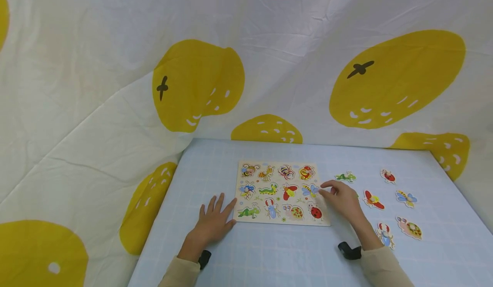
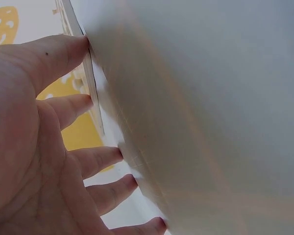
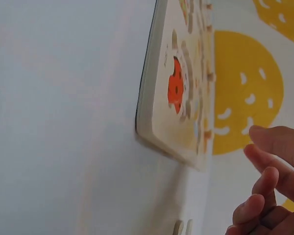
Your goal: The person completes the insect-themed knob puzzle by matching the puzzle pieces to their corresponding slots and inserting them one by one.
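A pale wooden insect puzzle board lies on the table, with rows of colourful bugs on it. My left hand rests at its left edge, fingers spread; in the left wrist view the thumb and index fingertips touch the board's side. Over the right edge hovers my right hand, close to the blue-winged dragonfly. In the right wrist view its thumb and index finger stand apart with nothing between them, the other fingers loosely bent. Below that dragonfly is a red ladybug on the board.
Loose pieces lie right of the board: a grasshopper, a ladybug, a red-winged bug, a dragonfly, a spotted snail-like bug and a blue beetle beside the right forearm. A lemon-print cloth hangs behind.
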A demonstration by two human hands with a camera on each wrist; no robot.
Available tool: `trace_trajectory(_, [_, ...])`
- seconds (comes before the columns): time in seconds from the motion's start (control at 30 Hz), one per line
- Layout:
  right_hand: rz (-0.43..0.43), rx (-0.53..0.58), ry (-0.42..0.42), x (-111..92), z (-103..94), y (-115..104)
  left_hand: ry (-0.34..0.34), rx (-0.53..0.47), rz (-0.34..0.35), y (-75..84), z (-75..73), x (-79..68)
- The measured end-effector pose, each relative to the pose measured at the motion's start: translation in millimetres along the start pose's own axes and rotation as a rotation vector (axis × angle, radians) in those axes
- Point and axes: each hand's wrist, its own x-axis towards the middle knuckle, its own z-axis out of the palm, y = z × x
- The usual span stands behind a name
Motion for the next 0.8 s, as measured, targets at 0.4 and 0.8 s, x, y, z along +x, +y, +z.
trace_trajectory(0.4, [0.133,-0.022,0.02,-12,-20.5,33,-0.025,-0.003,-0.007,-1.0,-1.0,2.1])
trace_trajectory(0.8, [0.236,-0.054,0.014,-12,-29.1,64,0.0,0.01,0.001,1.2,-0.8,-0.1])
